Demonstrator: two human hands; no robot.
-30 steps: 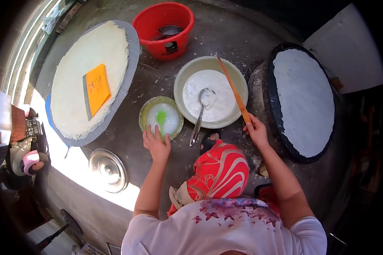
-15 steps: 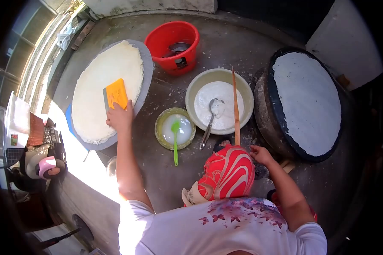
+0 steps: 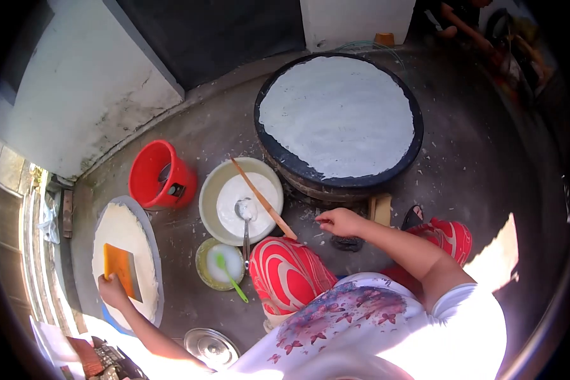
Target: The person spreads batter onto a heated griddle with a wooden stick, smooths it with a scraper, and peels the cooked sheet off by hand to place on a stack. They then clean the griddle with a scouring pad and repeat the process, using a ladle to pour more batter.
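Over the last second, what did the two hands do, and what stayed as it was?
The left hand left the small bowl, moved to the orange scraper on the white sheet and took hold of it. The right hand let go of the wooden stick, which rests on the large bowl. The bowls, ladle and red bucket kept their arrangement.

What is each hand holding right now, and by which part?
The left hand grips the orange scraper at its lower corner, on the flat round. The right hand is at the wooden stick's lower end; grip unclear.
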